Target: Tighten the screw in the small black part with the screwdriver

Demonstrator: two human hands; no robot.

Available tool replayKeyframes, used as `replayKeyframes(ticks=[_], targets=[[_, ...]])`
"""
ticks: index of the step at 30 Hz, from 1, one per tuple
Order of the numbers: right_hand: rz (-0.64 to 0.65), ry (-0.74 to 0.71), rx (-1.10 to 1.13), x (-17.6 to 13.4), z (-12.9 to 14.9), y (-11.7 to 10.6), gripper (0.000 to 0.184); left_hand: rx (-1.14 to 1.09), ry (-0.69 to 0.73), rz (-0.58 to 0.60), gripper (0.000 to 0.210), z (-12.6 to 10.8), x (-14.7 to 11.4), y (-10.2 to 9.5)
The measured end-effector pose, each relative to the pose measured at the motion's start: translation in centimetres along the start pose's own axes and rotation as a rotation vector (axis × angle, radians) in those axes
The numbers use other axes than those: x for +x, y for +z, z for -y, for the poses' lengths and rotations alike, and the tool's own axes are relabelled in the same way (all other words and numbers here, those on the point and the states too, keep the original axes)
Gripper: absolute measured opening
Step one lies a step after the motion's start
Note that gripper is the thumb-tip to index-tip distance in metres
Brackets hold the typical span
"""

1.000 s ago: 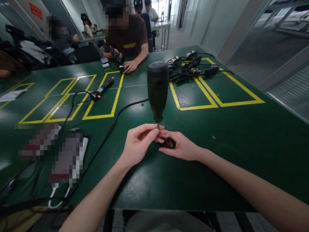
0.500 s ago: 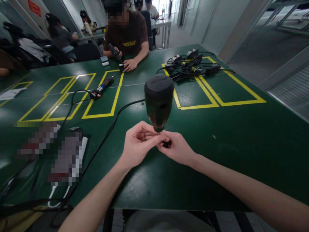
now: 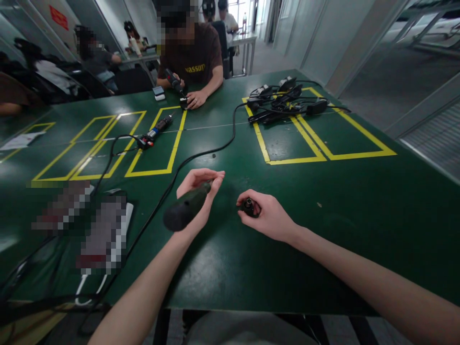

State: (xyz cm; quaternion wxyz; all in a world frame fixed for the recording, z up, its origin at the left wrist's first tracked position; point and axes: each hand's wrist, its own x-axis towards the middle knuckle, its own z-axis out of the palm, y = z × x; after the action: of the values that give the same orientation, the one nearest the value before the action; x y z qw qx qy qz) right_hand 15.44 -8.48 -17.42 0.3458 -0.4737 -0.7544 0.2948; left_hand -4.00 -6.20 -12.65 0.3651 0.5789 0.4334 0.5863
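My left hand (image 3: 201,203) is closed on a dark thick-handled tool (image 3: 187,206), shaped like a stubby screwdriver. Its rounded butt points down and left toward me, while the narrow end runs in between thumb and fingers, which mostly hide the tip. A short way to the right, my right hand (image 3: 269,215) curls its thumb and fingers around a small dark round part (image 3: 247,206) with a shiny metal ring or stub on top. A gap of bare green table separates the two hands, and the tool does not touch the small part.
A black cable (image 3: 201,154) crosses the green table (image 3: 323,268). At the back right lies a heap of black cords (image 3: 283,103) on yellow tape. A power tool (image 3: 156,132) and blurred boxes (image 3: 104,230) lie left. Opposite, a co-worker (image 3: 194,52) holds a driver.
The tool stood upright over the small part, both hands together around its lower end. Now my left hand has carried it off leftward and tilted it, leaving the part in my right hand.
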Motion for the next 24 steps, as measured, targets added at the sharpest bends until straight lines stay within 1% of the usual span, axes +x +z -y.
replayKeyframes(ticks=[2,3,6,9,13,16,19,23,24], targets=[[-0.011,-0.014,-0.019,0.1,-0.4,-0.4,0.018,0.077,0.082,0.040,0.012,1.2,0.2,-0.2],[-0.021,-0.019,-0.031,0.2,-0.5,-0.7,0.019,0.159,0.102,0.123,0.012,1.9,0.4,-0.4],[-0.046,-0.023,-0.056,0.5,-1.1,-1.4,0.020,0.450,0.193,0.320,0.016,4.1,0.8,-1.1],[-0.074,-0.012,-0.059,0.8,-1.6,-2.0,0.023,0.487,0.208,0.467,0.014,5.8,1.0,-1.5],[-0.056,0.000,-0.046,1.0,-2.2,-2.4,0.027,0.538,0.195,0.607,0.033,6.6,1.1,-1.8],[-0.017,0.002,-0.045,1.1,-2.4,-2.7,0.028,0.578,0.158,0.664,0.039,6.3,1.2,-1.9],[0.009,0.002,-0.038,1.3,-2.6,-2.9,0.025,0.564,0.147,0.669,0.032,5.8,1.1,-1.8],[0.010,0.004,-0.017,1.3,-2.6,-3.0,0.024,0.555,0.135,0.679,0.019,4.9,0.5,-0.9],[0.007,-0.001,-0.010,1.3,-2.6,-2.9,0.024,0.565,0.129,0.695,0.024,4.7,0.3,-0.6]])
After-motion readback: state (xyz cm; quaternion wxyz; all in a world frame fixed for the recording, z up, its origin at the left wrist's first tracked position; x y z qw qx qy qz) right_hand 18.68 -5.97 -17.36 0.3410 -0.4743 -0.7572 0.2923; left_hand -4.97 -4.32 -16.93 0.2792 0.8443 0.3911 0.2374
